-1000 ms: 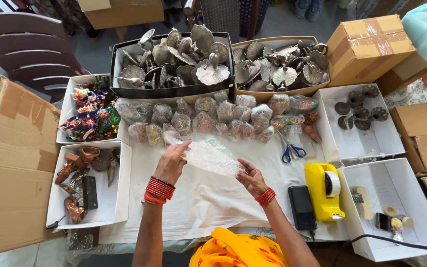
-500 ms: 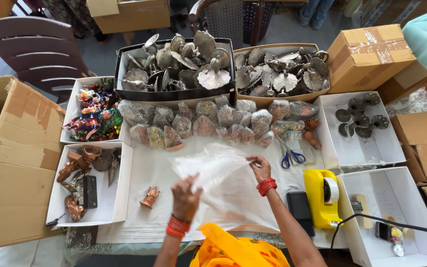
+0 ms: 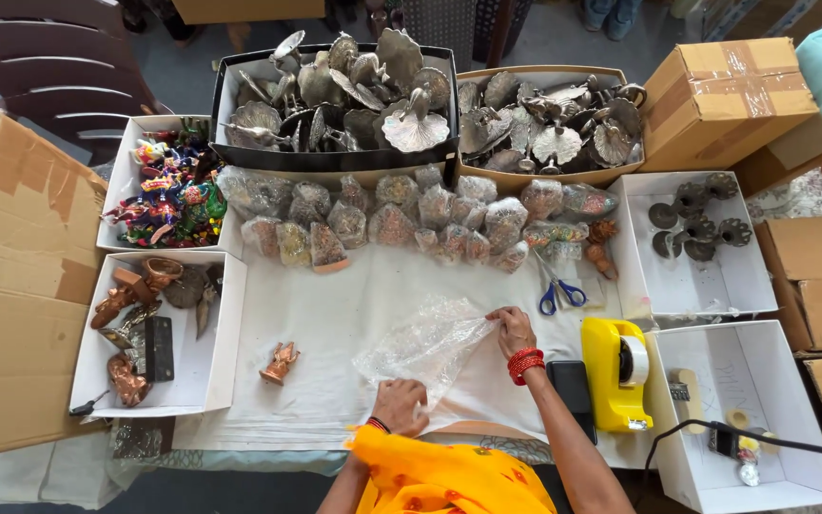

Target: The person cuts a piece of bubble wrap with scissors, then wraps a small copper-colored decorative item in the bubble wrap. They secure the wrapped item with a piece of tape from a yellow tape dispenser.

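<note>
Both hands, left hand [image 3: 400, 404] and right hand [image 3: 512, 329], pinch a bubble wrap sheet [image 3: 422, 345] by its edges. Bare white cloth [image 3: 335, 314] lies open to the left, up to the copper figurine [image 3: 280, 363]

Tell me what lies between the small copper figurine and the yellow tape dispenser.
In the head view, between the copper figurine and the yellow tape dispenser lies the clear bubble-wrap sheet, held by the left hand and right hand, then a black phone.

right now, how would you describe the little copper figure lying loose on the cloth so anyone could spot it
Start at the white cloth covering the table, then look just right of the open white box of copper pieces. The small copper figurine stands there alone on bare cloth, left of both hands, unwrapped, unlike the bubble-wrapped bundles farther up.
</note>
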